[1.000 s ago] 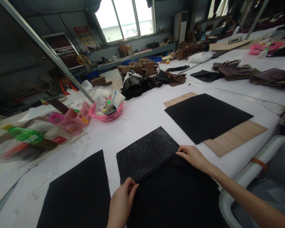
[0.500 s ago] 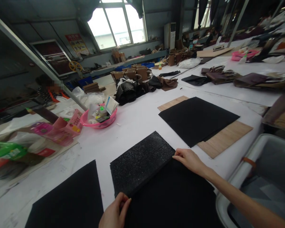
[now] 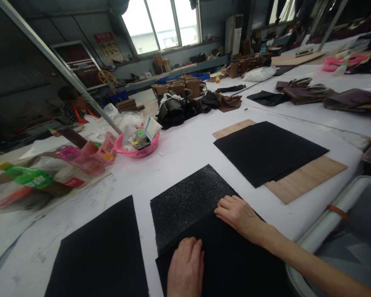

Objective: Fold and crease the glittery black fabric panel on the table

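The black folded sheet (image 3: pixel 185 206) lies on the white table (image 3: pixel 185 152) just in front of the person, at about 6 o'clock in the head view, its speckled upper flap turned toward 12 o'clock and its plain matte part running down to the bottom edge. The left hand (image 3: pixel 185 268) rests flat on the matte part at 6 o'clock, palm down, fingers stretched out and close together, gripping nothing. The right hand (image 3: pixel 238 214) lies at about 5 o'clock, fingers spread loosely and pressed on the line where the matte part meets the speckled flap; it too is open on the material, not closed around it. The two hands are near each other but apart.

At 7 o'clock, just beside the folded sheet with a strip of table between them, lies another black sheet (image 3: pixel 102 251). At 2 o'clock a black stack (image 3: pixel 266 150) sits on a wooden board (image 3: pixel 306 177). At 10 o'clock stands a pink basin (image 3: pixel 137 150) filled with small items, with pink packets (image 3: pixel 95 154) beside it. A heap of dark fabric (image 3: pixel 176 109) lies at 12 o'clock, and a grey bin (image 3: pixel 343 206) shows at 4 o'clock.
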`<state>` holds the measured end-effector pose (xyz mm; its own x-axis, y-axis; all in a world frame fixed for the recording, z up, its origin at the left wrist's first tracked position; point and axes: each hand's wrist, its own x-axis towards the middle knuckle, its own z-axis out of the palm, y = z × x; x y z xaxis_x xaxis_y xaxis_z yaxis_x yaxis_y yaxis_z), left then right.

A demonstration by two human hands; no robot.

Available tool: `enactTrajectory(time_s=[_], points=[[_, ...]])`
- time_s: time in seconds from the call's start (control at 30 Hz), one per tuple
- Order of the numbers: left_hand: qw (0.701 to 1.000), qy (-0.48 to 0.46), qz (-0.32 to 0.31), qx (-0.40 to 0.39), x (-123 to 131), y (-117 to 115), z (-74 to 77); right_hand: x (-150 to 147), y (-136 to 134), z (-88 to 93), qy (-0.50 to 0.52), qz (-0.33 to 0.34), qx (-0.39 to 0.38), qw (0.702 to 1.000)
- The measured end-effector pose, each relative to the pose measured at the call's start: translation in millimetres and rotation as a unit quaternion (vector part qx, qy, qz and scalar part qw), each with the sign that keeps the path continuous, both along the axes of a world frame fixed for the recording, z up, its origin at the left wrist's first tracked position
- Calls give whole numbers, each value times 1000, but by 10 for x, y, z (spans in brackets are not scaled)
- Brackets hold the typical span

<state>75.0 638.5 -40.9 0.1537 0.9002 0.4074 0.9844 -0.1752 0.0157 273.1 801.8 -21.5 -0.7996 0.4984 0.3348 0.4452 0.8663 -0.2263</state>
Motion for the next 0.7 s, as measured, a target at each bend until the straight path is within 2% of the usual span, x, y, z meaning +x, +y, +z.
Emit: enactTrajectory(time_s=[0.1, 0.2, 0.43, 0.53, 0.7], points=[[1000, 24, 8, 11, 259, 81, -67, -173, -57, -67, -28, 57, 13, 998], [998, 34, 44, -8, 363, 129, -97, -250, -37, -98, -47, 81, 18, 995], [998, 24, 54, -13, 354, 162, -124, -141, 61, 14, -39, 40, -23, 998], [998, 3, 60, -8, 363, 155, -134, -138, 57, 27, -45, 65, -29, 996], [998, -17, 65, -2, 384, 124, -139, -266, 33, -42, -79, 128, 10, 989]])
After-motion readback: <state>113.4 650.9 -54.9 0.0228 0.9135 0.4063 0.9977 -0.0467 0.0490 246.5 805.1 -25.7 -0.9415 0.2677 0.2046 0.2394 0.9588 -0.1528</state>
